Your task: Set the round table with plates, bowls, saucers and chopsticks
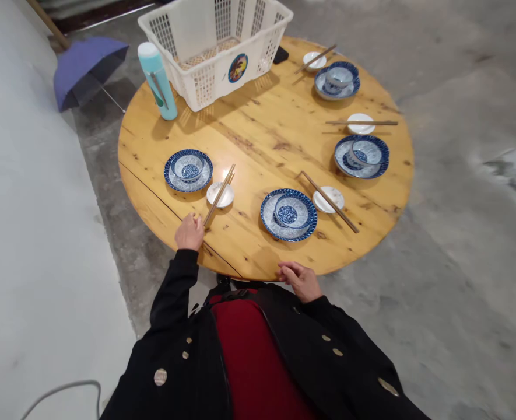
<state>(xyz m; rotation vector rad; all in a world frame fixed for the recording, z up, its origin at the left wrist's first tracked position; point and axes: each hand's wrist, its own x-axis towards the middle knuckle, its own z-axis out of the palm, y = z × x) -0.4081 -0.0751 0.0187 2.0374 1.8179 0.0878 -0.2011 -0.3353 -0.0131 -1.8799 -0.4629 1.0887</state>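
Left hand (189,232): narrow, fingers loosely curled, nothing visibly held; resting at the near edge of the bench (258,134), just beside the lower ends of the chopsticks (224,184).

Right hand (299,281): narrow, fingers curled inward, nothing visibly held; at the near edge of the bench, nearest to the front plate (266,219).

Chopsticks: lying across a small white dish (220,195), lower ends pointing toward the left hand and resting on the wood.

Front plate: blue-rimmed, a blue-and-white bowl (291,210) seated in it, between both hands and a second white dish (328,199).

Other settings: a second pair of chopsticks (314,186) lying across that dish; three more blue-rimmed plates, each with a bowl, one at the left (170,181) and two toward the far side (346,90) (343,160); two more white dishes with chopsticks, toward the far side (361,123) (314,60).

Handling: bowls sitting loose in their plates, so probably prone to sliding if a plate tilts; chopsticks thin and unsecured, likely to roll off a dish at a light knock.

Rest: white plastic basket (214,52) and teal flask (156,81) at the far edge of the bench; purple umbrella (87,73) on the concrete floor (415,291).
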